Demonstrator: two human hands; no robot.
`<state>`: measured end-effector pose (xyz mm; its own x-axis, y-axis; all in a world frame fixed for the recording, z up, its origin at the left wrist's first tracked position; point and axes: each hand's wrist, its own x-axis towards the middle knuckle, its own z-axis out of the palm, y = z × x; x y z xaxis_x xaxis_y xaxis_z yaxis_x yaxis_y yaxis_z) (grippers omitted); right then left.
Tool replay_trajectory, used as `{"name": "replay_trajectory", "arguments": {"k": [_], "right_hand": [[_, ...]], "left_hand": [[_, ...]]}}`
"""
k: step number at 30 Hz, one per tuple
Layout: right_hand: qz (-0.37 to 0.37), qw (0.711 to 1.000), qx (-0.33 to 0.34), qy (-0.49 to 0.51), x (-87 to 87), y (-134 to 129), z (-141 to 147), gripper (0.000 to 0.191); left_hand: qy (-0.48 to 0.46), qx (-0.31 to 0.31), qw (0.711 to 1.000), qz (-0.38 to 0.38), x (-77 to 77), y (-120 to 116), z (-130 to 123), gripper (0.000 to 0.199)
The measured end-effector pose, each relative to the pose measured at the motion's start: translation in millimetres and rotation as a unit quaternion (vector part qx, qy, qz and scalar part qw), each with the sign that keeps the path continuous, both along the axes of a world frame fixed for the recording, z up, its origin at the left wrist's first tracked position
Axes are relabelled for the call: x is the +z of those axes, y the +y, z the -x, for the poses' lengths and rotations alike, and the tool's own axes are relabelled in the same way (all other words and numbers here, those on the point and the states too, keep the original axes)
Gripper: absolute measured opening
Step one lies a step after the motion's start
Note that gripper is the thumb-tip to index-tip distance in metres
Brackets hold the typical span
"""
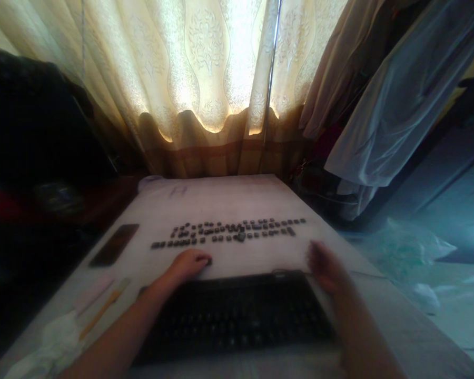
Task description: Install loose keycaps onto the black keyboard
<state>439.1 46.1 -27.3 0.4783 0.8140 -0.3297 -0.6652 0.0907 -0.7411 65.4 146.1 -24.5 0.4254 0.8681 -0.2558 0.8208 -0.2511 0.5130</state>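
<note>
plainly, loose keycaps (241, 237) lie beyond the keyboard (240, 308), left fingers (201, 256) pinching a key (209, 261), right fingers (314, 255) too blurred to tell.

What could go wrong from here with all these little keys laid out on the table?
The small dark key at the left hand's fingertips could slip and get lost among dark parts of the black keyboard just below. The right hand, blurred near the right end of the loose keys, might brush some out of their uneven rows.
</note>
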Motion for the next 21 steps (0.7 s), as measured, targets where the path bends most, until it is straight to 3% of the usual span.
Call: {"name": "replay_trajectory", "arguments": {"k": [9,13,16,21], "right_hand": [[0.013,1.0,-0.001,0.003,3.3,-0.1,2.2,0.012],[0.009,1.0,-0.001,-0.007,2.0,-0.7,1.5,0.014],[0.008,1.0,0.0,-0.005,1.0,-0.7,0.1,0.012],[0.005,1.0,0.002,-0.013,-1.5,0.4,-0.7,0.011]], "left_hand": [[0.027,0.002,0.998,-0.048,3.4,-14.1,1.2,0.034],[0.033,-0.005,0.996,-0.081,9.6,-19.1,-2.3,0.022],[0.036,-0.005,0.993,-0.108,14.1,-18.2,-5.1,0.014],[0.047,0.01,0.984,-0.172,21.8,-6.8,-7.1,0.022]]}}
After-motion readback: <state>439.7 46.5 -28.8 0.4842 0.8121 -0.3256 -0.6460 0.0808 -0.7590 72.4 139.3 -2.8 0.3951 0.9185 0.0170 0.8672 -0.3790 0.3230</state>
